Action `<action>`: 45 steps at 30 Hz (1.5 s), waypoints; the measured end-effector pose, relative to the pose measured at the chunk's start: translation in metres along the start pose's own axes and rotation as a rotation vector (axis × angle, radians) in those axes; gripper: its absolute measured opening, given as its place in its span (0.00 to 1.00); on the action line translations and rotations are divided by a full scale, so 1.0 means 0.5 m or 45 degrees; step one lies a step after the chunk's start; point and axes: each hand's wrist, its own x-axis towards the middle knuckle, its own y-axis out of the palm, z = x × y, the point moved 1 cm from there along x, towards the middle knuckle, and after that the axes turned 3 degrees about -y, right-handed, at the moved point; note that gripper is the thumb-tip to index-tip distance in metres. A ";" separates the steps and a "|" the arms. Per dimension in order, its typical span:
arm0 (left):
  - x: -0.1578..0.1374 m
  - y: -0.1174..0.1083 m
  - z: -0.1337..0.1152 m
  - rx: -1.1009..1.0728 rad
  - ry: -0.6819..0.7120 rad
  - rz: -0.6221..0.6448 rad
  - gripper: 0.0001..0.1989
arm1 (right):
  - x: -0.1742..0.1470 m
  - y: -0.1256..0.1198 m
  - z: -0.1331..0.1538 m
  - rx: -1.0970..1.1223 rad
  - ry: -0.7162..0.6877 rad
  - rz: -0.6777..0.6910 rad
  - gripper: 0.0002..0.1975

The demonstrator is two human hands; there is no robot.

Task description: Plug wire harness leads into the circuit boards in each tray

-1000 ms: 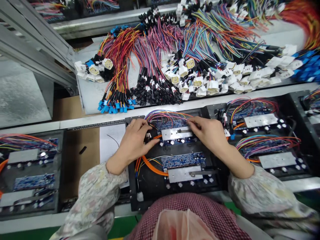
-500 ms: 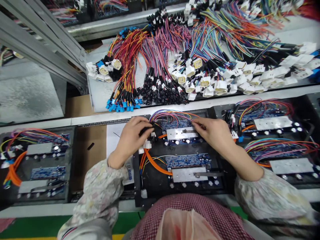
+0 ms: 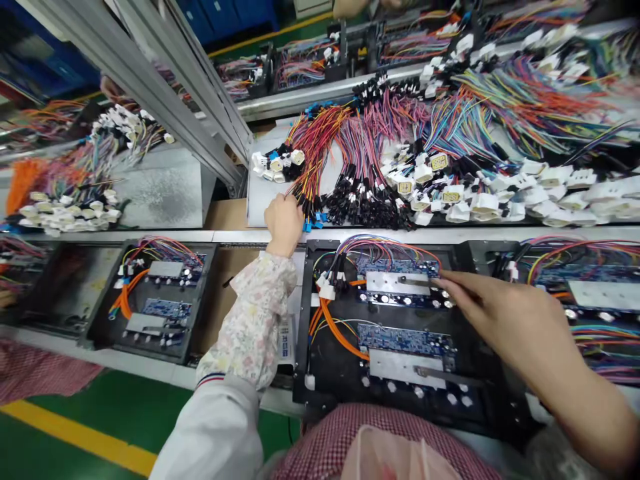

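Note:
My left hand has its fingers closed at the left edge of a pile of red and yellow wire harnesses with blue connectors, gripping wires there. Below the pile, a black housing holds two blue circuit boards. Colored wires arch over the upper circuit board, ending in white connectors at its left. My right hand pinches at the right end of this board, beside the wire ends and a dark metal strip on the silver plate. What lies between those fingertips is hidden.
Several more wire harnesses with white connectors lie along the shelf. Another housing with boards stands to the left, one more to the right. A metal post rises at the back left. Other people's hands show at the far edge.
My left hand has left the connectors by the upper board and reached up to the red and yellow harnesses. My right hand still pinches at the board's right end. The view has swung left.

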 end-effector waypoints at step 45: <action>-0.291 -0.041 -0.080 -1.976 -0.325 0.668 0.08 | 0.129 0.116 0.104 0.423 -0.186 0.268 0.15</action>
